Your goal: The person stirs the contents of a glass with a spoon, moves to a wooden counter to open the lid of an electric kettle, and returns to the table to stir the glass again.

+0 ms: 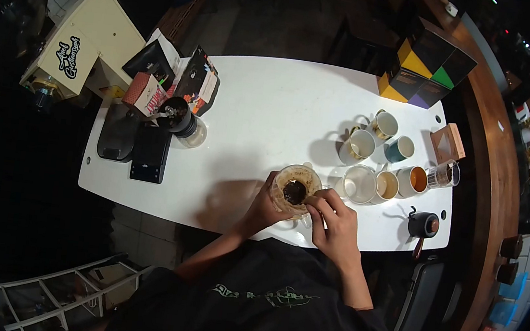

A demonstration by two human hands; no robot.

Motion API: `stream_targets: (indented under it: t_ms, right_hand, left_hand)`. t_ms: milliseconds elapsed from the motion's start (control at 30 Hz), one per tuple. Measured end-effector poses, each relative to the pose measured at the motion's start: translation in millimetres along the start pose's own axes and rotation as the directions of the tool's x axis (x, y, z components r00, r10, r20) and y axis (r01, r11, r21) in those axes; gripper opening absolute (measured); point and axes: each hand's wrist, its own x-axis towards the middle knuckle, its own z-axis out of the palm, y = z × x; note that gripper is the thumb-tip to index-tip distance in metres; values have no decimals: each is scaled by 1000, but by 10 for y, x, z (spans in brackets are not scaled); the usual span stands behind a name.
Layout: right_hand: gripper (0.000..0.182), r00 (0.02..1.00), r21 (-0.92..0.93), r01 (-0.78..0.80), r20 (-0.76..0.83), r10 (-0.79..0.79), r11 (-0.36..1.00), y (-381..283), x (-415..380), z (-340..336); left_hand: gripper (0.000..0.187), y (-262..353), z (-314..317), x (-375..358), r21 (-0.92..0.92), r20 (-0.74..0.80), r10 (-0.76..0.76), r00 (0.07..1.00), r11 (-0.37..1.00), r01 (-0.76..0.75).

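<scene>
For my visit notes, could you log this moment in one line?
left hand: holding coffee dripper; right hand: at dripper's right side; grounds: dark, inside dripper; cups: right side of table

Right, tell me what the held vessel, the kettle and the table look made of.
Vessel: glossy, clear glass or plastic, judging by its see-through rim. Kettle: probably dark-coated metal, satin, from its opaque body and thin spout; the brown handle may be wood. Table: smooth, maybe laminate, from its even white top with a light sheen.
</scene>
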Motion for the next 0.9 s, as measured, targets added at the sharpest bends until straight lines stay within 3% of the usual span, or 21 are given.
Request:
stream_targets:
  t_ms: [167,233,333,433,467,533,633,767,867,900]
  right_hand:
    - [10,997,15,-72,24,72,997,-27,-43,73]
    - [9,995,57,-97,-21,98,994,-62,-51,62]
    - [9,994,101,-75,-76,83,992,-128,-26,35]
    - [6,995,116,-57,-71,65,992,-152,-15,15]
    - [6,995,112,-54,-75,63,992,-159,-14,13]
    - [6,994,127,-87,-58,95,988,-149,-11,25]
    - [5,991,128,-123,-44,129,984,-123,-29,47]
    - [5,989,103,-142,-27,146,985,-113,-42,32]
    - [5,986,134,-124,-98,137,983,-129,-75,28]
    - [6,984,143,-123,-112,140,982,-123,-81,17]
  left_hand:
    - [83,32,-25,4,-67,9,-43,999,997,43]
    - [85,38,-45,5,195,27,-33,999,981,27]
    - [87,102,-32,11,90,15,-119,993,989,117]
    - [87,79,-9,-22,2,6,-115,993,993,115]
    - [87,86,-15,-36,2,8,-110,994,994,110]
    - [88,136,-53,-31,191,36,-114,993,976,105]
    - [90,50,-56,-32,227,55,-92,994,971,78]
    - [91,40,-51,-25,163,63,-136,989,979,124]
    - [89,94,-43,-42,190,39,-105,994,977,95]
    - [89,101,-42,-34,122,40,-114,993,987,108]
